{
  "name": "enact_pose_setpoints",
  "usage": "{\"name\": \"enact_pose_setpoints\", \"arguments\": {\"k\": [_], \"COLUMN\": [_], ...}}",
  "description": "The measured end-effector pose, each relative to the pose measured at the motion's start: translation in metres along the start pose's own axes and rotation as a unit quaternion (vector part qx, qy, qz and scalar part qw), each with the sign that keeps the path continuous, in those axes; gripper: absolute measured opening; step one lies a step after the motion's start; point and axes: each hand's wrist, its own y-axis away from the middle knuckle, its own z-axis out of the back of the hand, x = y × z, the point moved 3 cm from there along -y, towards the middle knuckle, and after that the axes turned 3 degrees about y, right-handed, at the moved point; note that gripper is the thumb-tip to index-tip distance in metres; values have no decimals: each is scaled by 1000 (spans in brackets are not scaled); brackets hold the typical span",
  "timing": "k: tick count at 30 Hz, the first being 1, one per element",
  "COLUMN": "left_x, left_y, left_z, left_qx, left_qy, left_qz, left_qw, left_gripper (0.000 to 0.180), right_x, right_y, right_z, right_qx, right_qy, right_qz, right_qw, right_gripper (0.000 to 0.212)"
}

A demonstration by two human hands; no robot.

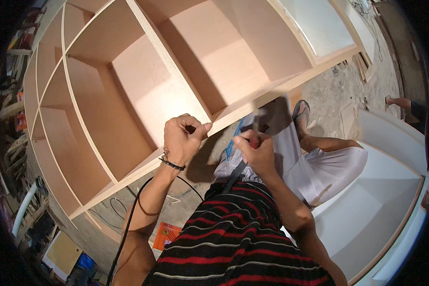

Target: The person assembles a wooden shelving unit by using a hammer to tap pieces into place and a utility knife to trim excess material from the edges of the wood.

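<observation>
A large open wooden cabinet frame (pixel 178 78) with several compartments lies before me. My left hand (pixel 182 139) rests at its near edge, beside the end of a divider. Thumb and fingers are pinched together there; anything between them is too small to make out. Just to the right, above my lap, my right hand (pixel 257 151) is closed around a tool with a red grip (pixel 254 142). Motion blurs the tool's upper end near the cabinet edge, so its kind is unclear. A dark strip (pixel 234 177) shows below that hand.
A black cable (pixel 134 206) runs along my left arm. An orange packet (pixel 167 235) lies on the floor near my left side. White panelled boxwork (pixel 372 209) stands at the right. Scrap wood (pixel 15 112) is piled at far left; another person's foot (pixel 398 102) shows at far right.
</observation>
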Motion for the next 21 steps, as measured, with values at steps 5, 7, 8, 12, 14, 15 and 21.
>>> {"name": "enact_pose_setpoints", "arguments": {"k": [5,7,8,12,14,15,21], "left_x": [4,2,3,12,14,13,-10], "left_y": [10,12,10,-5,-5,-3,-6], "left_z": [-6,-4,-5,-6,-5,-3,-9], "left_qx": [-73,-91,-91,-96,-74,-60,0], "left_qy": [-16,-21,12,162,166,177,54], "left_qz": [-36,-50,-15,36,40,35,36], "left_qw": [997,994,996,981,983,982,998], "left_gripper": [25,27,28,30,26,27,35], "right_x": [10,6,6,2,6,10,16], "right_y": [-15,-19,-21,-26,-31,-36,-79], "right_z": [-41,-47,-48,-44,-35,-24,62], "right_qx": [-14,-19,-23,-98,-156,-174,-279], "right_qy": [-22,23,22,8,-28,-29,-45], "right_qz": [-32,-34,-33,-36,23,30,97], "right_qw": [999,999,999,994,987,984,954], "right_gripper": [32,33,33,35,38,38,34]}}
